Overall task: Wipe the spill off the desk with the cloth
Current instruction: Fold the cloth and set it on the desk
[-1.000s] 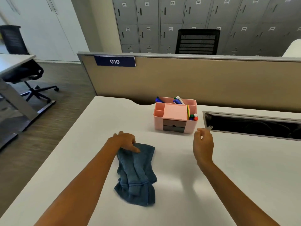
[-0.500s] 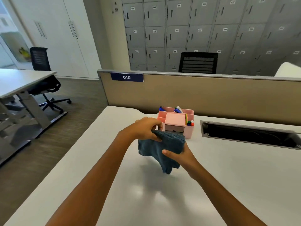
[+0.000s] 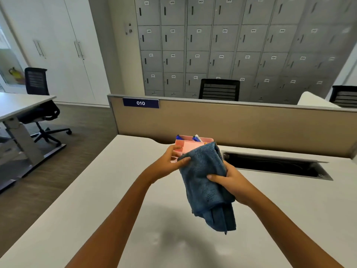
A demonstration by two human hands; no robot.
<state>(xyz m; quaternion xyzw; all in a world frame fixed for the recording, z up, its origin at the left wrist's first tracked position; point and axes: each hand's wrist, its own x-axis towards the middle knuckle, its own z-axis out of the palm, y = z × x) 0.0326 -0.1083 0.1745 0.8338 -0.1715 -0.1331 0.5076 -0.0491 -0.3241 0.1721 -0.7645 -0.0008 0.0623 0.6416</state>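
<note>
A: Where is the cloth (image 3: 204, 182) held?

B: Above the tabletop (image 3: 96, 200), centre frame; it is clenched at mid-length by the right hand (image 3: 229, 182) and pinched at its upper left edge by the left hand (image 3: 170, 161). Its long axis hangs downward.

A: And the spill?

B: Faint wet patches (image 3: 160, 238) are seen just below the cloth's tail. Open room is left there; the pink organiser (image 3: 187, 146) stands behind.

Left hand (image 3: 170, 163) and right hand (image 3: 230, 182) raised, each grip closed.
</note>
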